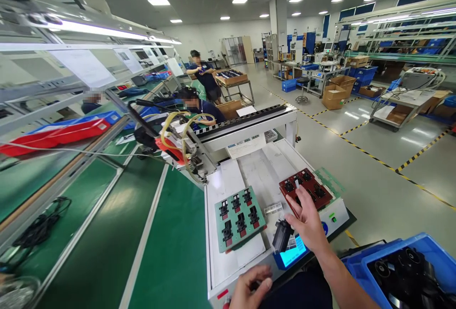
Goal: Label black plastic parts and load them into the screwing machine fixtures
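A white box-shaped machine with an overhead rail (pixel 231 271) stands beside a green work surface (pixel 178 233). At lower right, a blue plastic bin (pixel 432 247) holds black parts. On the machine lie a light green rectangular board with six black fittings (pixel 233 226) and, to its right, a dark red rectangular board with black fittings (pixel 322 188). The right hand (pixel 308 221), fingers spread, reaches over the red board's near edge, its thumb at a black cylindrical part (pixel 282 236); its grip cannot be told. The left hand (pixel 251 287), apart from it, is loosely curled with thumb and fingers parted.
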`<state>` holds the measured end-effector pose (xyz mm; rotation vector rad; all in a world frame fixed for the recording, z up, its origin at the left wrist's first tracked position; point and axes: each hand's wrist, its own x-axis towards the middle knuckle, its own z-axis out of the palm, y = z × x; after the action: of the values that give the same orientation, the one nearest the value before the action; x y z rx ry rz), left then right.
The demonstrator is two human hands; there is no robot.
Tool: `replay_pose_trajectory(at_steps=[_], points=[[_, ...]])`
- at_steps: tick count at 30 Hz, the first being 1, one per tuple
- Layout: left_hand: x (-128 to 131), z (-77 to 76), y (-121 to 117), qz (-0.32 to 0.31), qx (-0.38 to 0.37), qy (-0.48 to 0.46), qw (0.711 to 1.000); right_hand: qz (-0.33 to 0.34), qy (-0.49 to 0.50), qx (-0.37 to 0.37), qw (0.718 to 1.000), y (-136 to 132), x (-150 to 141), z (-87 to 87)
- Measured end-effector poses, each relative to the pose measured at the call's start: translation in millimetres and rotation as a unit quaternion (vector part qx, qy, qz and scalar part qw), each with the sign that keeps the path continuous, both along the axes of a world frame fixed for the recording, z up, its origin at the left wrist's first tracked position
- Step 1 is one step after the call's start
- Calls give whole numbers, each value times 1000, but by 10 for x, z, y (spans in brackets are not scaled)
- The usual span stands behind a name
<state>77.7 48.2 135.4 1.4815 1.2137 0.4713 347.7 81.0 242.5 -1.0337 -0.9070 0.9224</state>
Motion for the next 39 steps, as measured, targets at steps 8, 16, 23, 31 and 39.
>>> replay_pose_trajectory(at_steps=[8,16,23,31,39], points=[[488,729,182,63,34,-376,924,69,116,30,990,-182,-513,176],[432,976,207,128,77,-326,933,32,93,-4,995,-259,-447,258],[459,992,223,142,65,-325,933,135,81,-47,986,-293,-557,190],[484,992,209,126,65,-321,936,146,28,-66,987,-323,-475,272],[496,987,184,123,71,-314,939,128,3,-69,989,-354,-452,310]])
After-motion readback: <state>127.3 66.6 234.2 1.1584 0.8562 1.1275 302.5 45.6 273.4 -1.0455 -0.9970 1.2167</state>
